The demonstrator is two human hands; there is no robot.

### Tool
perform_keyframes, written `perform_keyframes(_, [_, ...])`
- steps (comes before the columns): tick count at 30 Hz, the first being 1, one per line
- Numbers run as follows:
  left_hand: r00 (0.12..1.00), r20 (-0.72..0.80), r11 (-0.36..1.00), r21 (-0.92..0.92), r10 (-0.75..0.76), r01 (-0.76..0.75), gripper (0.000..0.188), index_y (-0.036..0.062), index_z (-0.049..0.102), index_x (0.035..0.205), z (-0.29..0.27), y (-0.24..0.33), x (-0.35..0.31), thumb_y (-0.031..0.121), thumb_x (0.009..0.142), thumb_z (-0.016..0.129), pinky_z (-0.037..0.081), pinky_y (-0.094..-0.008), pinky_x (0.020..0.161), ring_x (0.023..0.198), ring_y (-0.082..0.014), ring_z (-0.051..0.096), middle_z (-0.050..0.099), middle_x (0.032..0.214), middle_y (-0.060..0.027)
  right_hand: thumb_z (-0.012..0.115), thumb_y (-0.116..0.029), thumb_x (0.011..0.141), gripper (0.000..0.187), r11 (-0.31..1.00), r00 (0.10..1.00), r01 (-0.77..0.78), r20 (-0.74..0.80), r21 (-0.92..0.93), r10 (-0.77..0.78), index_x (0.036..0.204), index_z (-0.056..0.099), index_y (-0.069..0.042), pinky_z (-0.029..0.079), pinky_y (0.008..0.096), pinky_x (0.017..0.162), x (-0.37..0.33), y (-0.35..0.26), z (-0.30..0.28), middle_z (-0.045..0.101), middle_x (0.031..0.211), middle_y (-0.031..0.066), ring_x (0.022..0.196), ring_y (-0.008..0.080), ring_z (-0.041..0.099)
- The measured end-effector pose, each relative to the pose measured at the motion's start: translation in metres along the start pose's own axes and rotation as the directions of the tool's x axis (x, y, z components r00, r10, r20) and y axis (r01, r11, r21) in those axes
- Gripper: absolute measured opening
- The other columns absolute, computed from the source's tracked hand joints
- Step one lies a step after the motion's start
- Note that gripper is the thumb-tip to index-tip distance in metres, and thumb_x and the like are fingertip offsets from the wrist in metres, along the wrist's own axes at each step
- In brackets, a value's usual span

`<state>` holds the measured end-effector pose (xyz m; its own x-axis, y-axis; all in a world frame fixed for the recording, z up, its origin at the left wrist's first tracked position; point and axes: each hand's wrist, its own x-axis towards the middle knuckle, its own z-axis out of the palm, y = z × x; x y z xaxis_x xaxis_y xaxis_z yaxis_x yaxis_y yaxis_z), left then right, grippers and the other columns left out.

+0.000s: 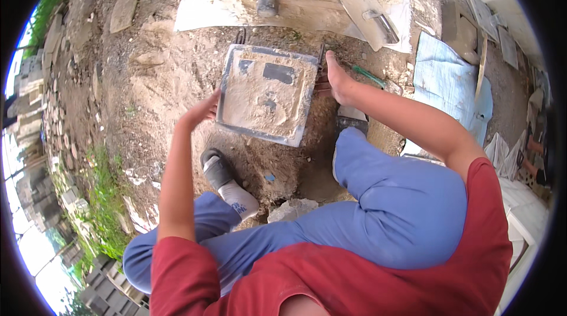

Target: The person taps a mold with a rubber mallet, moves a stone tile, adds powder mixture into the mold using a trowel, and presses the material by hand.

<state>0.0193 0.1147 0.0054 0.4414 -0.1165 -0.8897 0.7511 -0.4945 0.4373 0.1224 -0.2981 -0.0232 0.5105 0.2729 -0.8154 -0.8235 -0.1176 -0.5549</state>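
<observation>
A square dark-rimmed mould (304, 103) stands before me, filled with pale sandy mix. Dark bare patches show through the mix. Beside the mould's left edge is my left hand (205, 109), its fingers stretched toward the side wall and partly hidden by it. On the opposite side, my right hand (336, 80) has its thumb raised and its fingers extended to the right wall. Both hands look open; contact with the walls is hard to make out. A dark metal loop (240, 36) sticks out at the mould's far left corner.
Beyond the mould, a white sheet (204, 12) bears pale powder, a mallet with a dark head (267, 2) and a flat trowel (369, 16). A green-handled tool (367, 75) lies right, near a light blue sheet (440, 74). My sandalled foot (217, 167) is near left.
</observation>
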Motion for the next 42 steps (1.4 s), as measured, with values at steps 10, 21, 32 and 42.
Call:
perform_keyframes(10, [0.980,-0.184,0.876,-0.459,0.071,-0.150,0.094,0.0094,0.043,0.157,0.038,0.075,0.045,0.079,0.100,0.015,0.038,-0.0458,0.119,0.142,-0.0327,0.051,0.054,0.152,-0.0185,0.013,-0.081,0.099,0.098,0.995,0.995,-0.097,-0.009,-0.031,0.097,0.167,0.016,-0.011,0.010,0.0453,0.128,-0.006,0.015,0.011,0.017,0.174,0.0117,0.160,0.0279,0.012])
perform_keyframes(21, [0.924,-0.328,0.892,-0.452,-0.197,0.030,0.108,0.0062,0.052,0.152,0.031,0.047,0.065,0.091,0.091,0.027,0.039,-0.0391,0.114,0.133,-0.0281,0.055,0.058,0.146,-0.0162,0.021,-0.086,0.095,0.104,0.985,0.984,-0.135,-0.102,0.110,0.146,0.167,0.016,-0.011,0.006,0.0477,0.128,-0.032,-0.031,0.053,0.016,0.174,0.0140,0.160,0.0295,0.011])
perform_keyframes(32, [0.992,-0.105,0.787,-0.605,0.073,-0.122,0.081,0.0051,0.060,0.142,0.026,0.023,0.082,0.073,0.099,0.049,0.046,-0.0335,0.105,0.116,-0.0173,0.063,0.068,0.130,-0.0058,0.031,-0.088,0.092,0.111,0.948,0.968,-0.093,-0.194,0.304,0.157,0.167,0.017,-0.007,0.018,0.0465,0.126,-0.006,0.005,0.051,0.019,0.172,0.0157,0.158,0.0293,0.020])
perform_keyframes(42, [0.581,-0.665,0.874,0.257,0.469,-0.412,0.073,-0.0083,0.052,0.139,0.041,0.072,0.062,0.055,0.103,0.054,0.041,-0.0433,0.110,0.126,-0.0365,0.056,0.061,0.131,-0.0242,0.032,-0.078,0.099,0.090,0.920,0.919,-0.346,-0.267,-0.184,0.292,0.139,0.060,-0.003,0.044,0.0441,0.109,0.012,-0.049,-0.026,0.061,0.143,0.0176,0.128,0.0327,0.059])
